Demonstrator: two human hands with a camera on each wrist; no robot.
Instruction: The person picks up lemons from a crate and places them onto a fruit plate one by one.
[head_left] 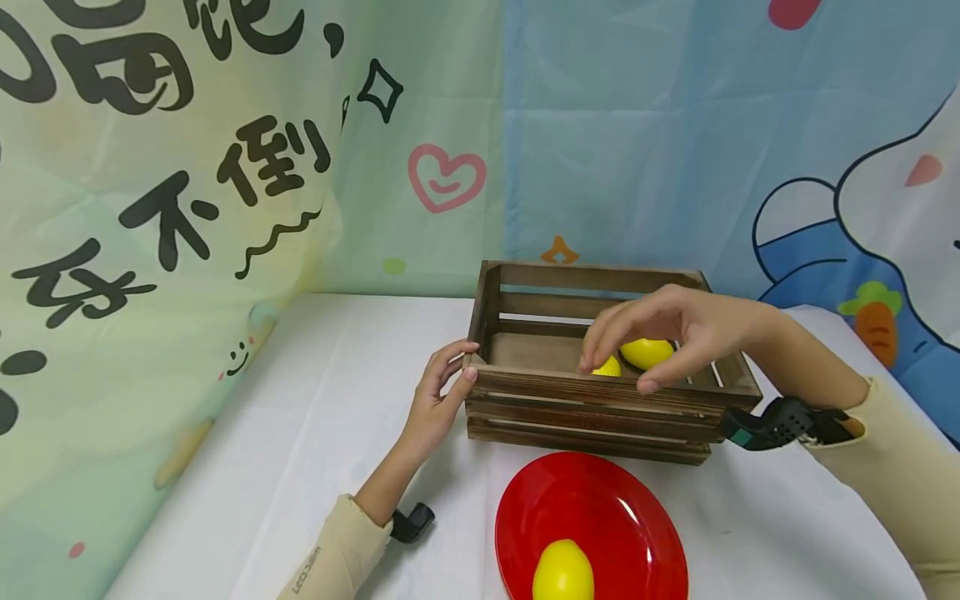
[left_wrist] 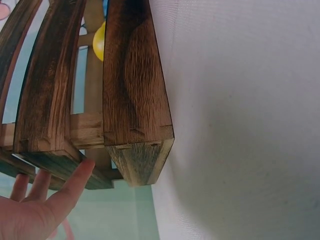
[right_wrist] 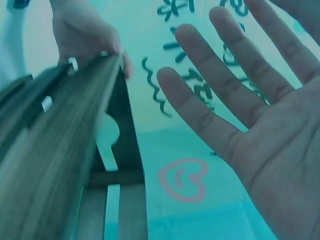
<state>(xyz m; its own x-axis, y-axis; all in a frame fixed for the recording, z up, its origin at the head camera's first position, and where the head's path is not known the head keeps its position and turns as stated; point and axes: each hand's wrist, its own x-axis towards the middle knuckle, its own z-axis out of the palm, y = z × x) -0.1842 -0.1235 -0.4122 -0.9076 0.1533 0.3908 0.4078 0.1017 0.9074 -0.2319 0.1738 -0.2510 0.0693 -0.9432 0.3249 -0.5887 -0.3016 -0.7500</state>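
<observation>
Tablecloth (head_left: 300,450) bears a streaky brown crate (head_left: 585,417), left grip (head_left: 437,396) seemingly grasping it, right (head_left: 693,321) released.

Head view high, forward-down; wrist views close, sideways, right's angle uncertain; crate (head_left: 592,417) in all.

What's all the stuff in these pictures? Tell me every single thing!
Wooden crate: one, brown, on the table
Fruits: two showing, yellow, inside the crate
Plate: one, red, in front of the crate
Plated fruit: one, yellow, on the plate
Table: one, white, before the backdrop
Backdrop: one, multicoloured, behind everything
Wrist devices: two, black, one per arm
Sleeves: two, beige, on the arms
Left hand: one, bare, holding the crate's corner
Right hand: one, bare, above the crate
</observation>
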